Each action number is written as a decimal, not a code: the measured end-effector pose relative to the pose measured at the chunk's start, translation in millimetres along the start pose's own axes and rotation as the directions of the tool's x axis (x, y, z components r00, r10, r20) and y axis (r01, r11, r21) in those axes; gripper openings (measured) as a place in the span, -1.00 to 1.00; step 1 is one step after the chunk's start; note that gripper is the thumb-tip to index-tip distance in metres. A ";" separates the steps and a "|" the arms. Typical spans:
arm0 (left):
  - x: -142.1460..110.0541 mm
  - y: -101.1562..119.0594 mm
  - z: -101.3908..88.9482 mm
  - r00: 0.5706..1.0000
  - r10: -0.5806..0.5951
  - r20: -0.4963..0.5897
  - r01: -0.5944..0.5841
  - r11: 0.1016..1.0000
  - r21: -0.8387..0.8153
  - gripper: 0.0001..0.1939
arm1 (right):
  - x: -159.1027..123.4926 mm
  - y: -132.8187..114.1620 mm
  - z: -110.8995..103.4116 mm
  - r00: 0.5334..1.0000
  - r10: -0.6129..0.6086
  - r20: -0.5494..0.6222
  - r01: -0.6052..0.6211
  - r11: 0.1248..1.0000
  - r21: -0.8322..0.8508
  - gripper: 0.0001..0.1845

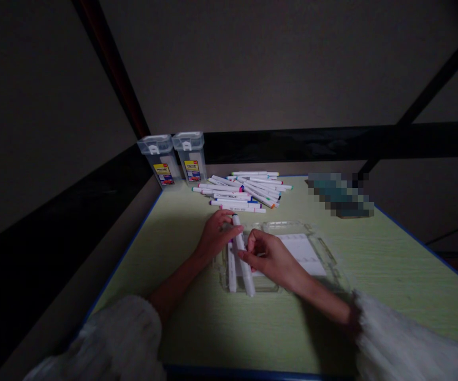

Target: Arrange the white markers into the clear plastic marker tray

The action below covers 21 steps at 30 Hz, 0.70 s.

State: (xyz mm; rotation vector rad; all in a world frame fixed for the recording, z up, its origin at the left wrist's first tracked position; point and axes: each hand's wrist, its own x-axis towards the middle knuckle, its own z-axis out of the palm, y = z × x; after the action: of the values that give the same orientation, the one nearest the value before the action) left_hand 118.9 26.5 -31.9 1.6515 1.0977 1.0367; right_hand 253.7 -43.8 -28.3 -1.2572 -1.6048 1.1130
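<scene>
A white marker [247,275] with a dark upper tip is held at a tilt between my two hands. My left hand [216,235] grips its upper end with thumb and fingers. Lower down, the thumb of my right hand [272,259] presses on its side, with the fingers curled behind. Beneath it lies an opened clear plastic case [268,289] with a white sheet [302,253] in its right part. Another white marker [232,275] rests along the case's left side, its upper part close to my left hand.
Behind the case spreads a loose pile of white markers [248,190] with coloured ends. Two lidded clear containers [161,159] with yellow labels stand at the table's back left corner. A blurred-out flat object [340,196] lies at the back right. The table [134,264] has blue edges.
</scene>
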 end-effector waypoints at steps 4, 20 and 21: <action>1.4 -0.1 -0.5 0.999 0.051 0.004 -0.051 0.997 0.051 -0.85 | -0.7 0.4 -1.0 1.000 -0.012 0.016 0.013 0.999 -0.044 -0.75; 2.2 -5.2 1.5 1.000 0.006 0.014 -0.007 0.997 0.075 -0.73 | -0.4 1.7 -0.5 0.998 -0.054 0.021 0.057 0.984 -0.167 -0.78; 2.1 -5.2 1.5 1.000 0.001 0.015 -0.003 0.996 0.085 -0.73 | -0.4 1.4 -0.5 0.998 -0.056 0.021 0.059 0.982 -0.178 -0.78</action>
State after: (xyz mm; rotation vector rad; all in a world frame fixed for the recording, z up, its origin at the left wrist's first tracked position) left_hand 119.7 29.4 -36.8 1.7251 1.1441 0.9889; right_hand 254.7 -43.9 -29.6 -1.3103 -1.7735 0.9630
